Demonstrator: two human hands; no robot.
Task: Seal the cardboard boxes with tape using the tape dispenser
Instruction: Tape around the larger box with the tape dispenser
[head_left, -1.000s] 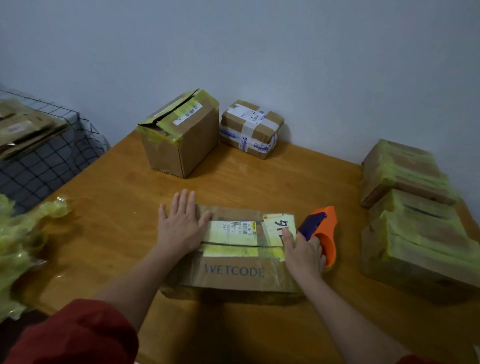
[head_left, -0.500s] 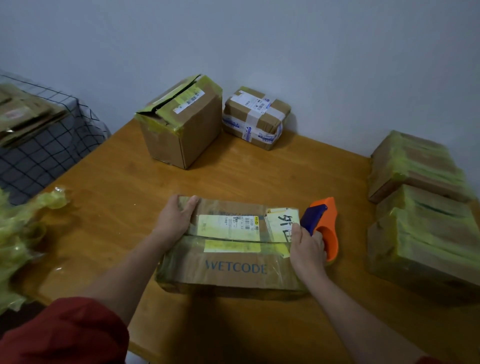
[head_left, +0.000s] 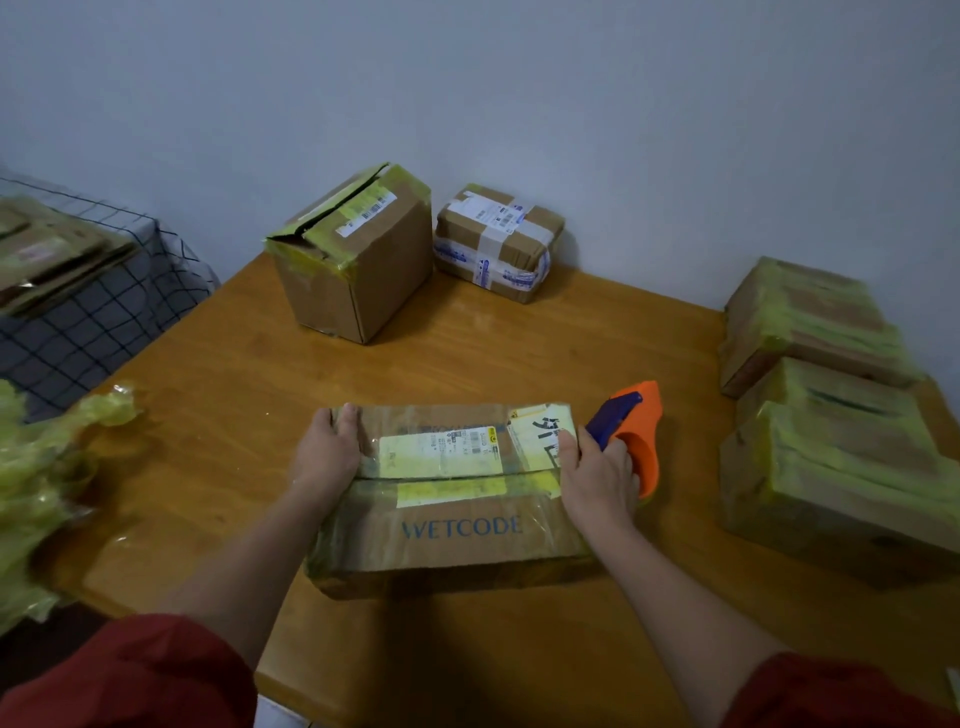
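A flat cardboard box (head_left: 457, 525) printed WETCODE lies in front of me on the wooden table (head_left: 467, 353), with yellow labels and tape on its top. My left hand (head_left: 327, 452) grips the box's left end, fingers curled over the far top corner. My right hand (head_left: 597, 478) holds the orange and blue tape dispenser (head_left: 636, 431) by its handle at the box's right end, with the thumb lying on the box's top edge. The dispenser's tape roll is hidden behind my hand.
A taller box (head_left: 358, 254) with a gaping taped flap and a small taped parcel (head_left: 498, 241) stand at the back. Stacked boxes wrapped in yellow tape (head_left: 826, 415) fill the right side. Crumpled yellow tape (head_left: 36, 483) lies at left, beside a checked surface with flattened cardboard (head_left: 57, 254).
My left hand slid from lying flat on the box top to gripping its left end. The right hand with the dispenser stayed at the right end. The box shifted slightly.
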